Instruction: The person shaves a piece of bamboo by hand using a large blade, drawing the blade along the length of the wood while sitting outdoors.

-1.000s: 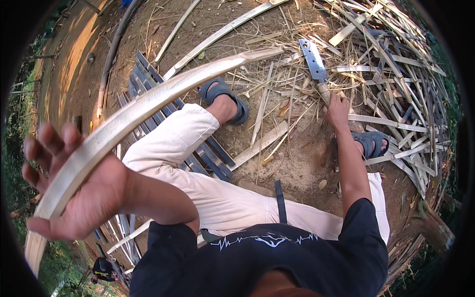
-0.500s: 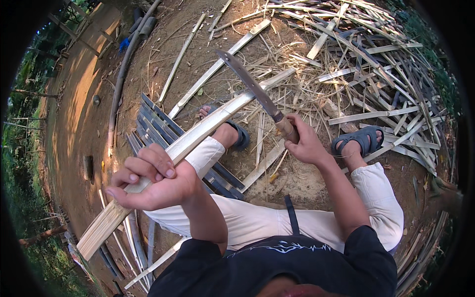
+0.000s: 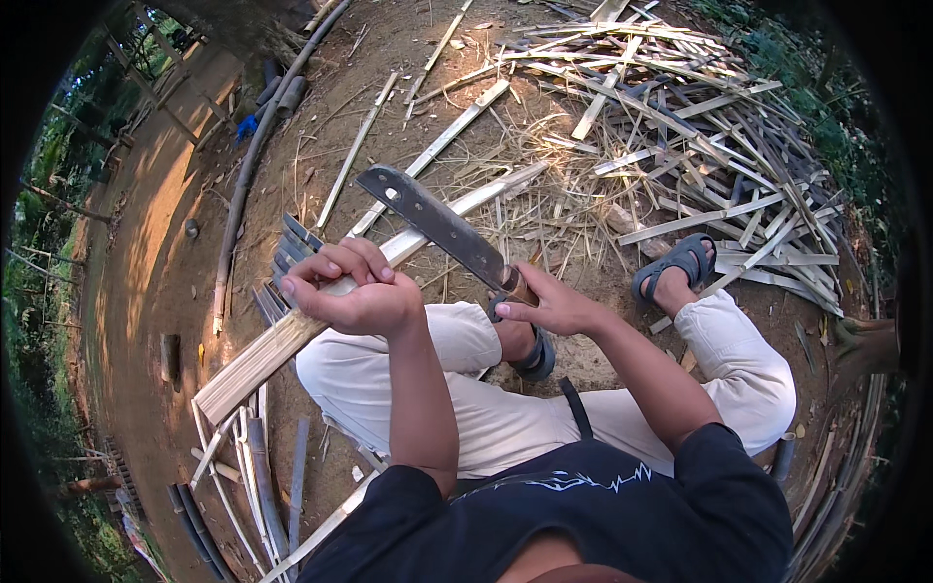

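Note:
My left hand [image 3: 355, 284] is closed round a long pale bamboo strip [image 3: 267, 361], which slants from the lower left up toward the middle of the view. In my right hand [image 3: 559, 299] is a machete [image 3: 437, 228], gripped by its wooden handle. The wide dark blade has a few holes and points up and left. It crosses over the strip a little beyond my left hand; I cannot tell whether the two touch. Thin shavings [image 3: 530, 209] lie on the ground under the strip's far end.
A big heap of split bamboo strips [image 3: 700, 117] fills the far right. Dark bamboo slats [image 3: 292, 248] lie behind my left hand, and more strips [image 3: 253, 476] lie at the lower left. A long pole [image 3: 238, 194] runs along the left. My sandalled foot [image 3: 675, 272] is near the heap.
My left hand and the strip have shifted right and a bit up. The machete has moved left and down, its blade now turned broad side up. My left leg has drawn in closer.

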`<action>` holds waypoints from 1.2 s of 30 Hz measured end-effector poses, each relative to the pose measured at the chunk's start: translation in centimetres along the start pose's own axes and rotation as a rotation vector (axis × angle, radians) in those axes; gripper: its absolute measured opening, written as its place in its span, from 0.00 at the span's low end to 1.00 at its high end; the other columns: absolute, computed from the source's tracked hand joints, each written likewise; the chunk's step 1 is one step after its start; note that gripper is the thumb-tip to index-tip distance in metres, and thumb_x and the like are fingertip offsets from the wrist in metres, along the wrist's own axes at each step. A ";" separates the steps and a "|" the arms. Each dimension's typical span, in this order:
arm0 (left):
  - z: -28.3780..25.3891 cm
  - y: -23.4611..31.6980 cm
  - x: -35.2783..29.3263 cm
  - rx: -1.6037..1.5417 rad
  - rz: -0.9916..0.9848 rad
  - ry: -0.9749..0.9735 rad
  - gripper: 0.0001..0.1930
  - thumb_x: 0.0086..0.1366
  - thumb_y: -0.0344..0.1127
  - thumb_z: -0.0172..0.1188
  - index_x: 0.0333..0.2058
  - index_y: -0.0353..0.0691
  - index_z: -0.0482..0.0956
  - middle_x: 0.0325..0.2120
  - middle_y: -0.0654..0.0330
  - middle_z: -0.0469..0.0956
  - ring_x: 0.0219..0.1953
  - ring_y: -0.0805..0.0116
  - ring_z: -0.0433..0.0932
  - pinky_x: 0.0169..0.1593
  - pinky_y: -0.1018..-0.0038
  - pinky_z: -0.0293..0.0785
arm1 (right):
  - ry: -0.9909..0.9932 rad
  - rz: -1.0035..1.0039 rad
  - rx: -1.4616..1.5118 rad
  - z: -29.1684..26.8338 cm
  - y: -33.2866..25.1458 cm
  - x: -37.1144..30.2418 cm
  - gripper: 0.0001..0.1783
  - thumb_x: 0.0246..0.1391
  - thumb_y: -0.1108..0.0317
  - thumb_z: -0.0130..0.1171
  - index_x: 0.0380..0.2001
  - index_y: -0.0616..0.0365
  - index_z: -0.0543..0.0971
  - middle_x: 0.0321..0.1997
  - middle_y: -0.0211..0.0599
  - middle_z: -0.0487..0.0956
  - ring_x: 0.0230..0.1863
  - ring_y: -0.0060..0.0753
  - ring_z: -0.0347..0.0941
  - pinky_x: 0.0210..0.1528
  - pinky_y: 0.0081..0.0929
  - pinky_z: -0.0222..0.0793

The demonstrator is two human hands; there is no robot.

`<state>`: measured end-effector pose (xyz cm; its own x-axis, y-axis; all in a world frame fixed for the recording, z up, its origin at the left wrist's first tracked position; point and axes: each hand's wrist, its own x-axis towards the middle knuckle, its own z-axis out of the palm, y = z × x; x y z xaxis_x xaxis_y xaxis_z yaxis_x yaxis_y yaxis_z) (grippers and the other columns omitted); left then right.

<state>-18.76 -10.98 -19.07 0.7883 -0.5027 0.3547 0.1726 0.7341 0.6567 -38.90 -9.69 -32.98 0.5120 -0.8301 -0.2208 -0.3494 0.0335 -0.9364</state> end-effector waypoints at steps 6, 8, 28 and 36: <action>5.0 -0.5 3.1 -0.018 -0.127 -0.218 0.21 0.73 0.53 0.42 0.24 0.46 0.60 0.11 0.66 0.54 0.12 0.75 0.55 0.18 0.78 0.54 | 0.327 -0.107 -0.252 -1.4 0.6 2.7 0.37 0.47 0.42 0.69 0.47 0.62 0.72 0.38 0.39 0.76 0.43 0.39 0.73 0.50 0.32 0.66; 6.6 -0.5 4.0 0.058 -0.133 -0.316 0.20 0.73 0.50 0.45 0.24 0.46 0.59 0.12 0.66 0.55 0.14 0.74 0.59 0.21 0.77 0.60 | 0.332 0.122 -0.022 -0.9 -2.2 2.7 0.41 0.43 0.39 0.71 0.45 0.64 0.72 0.36 0.40 0.74 0.42 0.37 0.73 0.48 0.35 0.68; 15.3 -5.7 7.8 0.007 -0.002 -0.380 0.16 0.66 0.44 0.47 0.19 0.48 0.61 0.08 0.68 0.50 0.08 0.77 0.47 0.15 0.79 0.44 | 0.113 -0.071 0.848 -12.1 0.7 9.1 0.23 0.55 0.73 0.57 0.55 0.62 0.70 0.42 0.32 0.76 0.48 0.27 0.73 0.55 0.27 0.66; 13.7 -8.8 13.9 0.062 -0.007 -0.336 0.14 0.64 0.42 0.46 0.21 0.48 0.59 0.08 0.69 0.51 0.08 0.77 0.47 0.14 0.79 0.42 | -0.025 -0.039 1.042 -11.1 1.7 11.2 0.27 0.48 0.80 0.63 0.53 0.60 0.68 0.40 0.30 0.75 0.45 0.27 0.75 0.54 0.30 0.69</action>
<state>-17.41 -30.64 -10.84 0.5469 -0.6373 0.5429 0.1325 0.7062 0.6955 -42.41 -25.12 -34.02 0.5290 -0.8294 -0.1796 0.5121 0.4808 -0.7118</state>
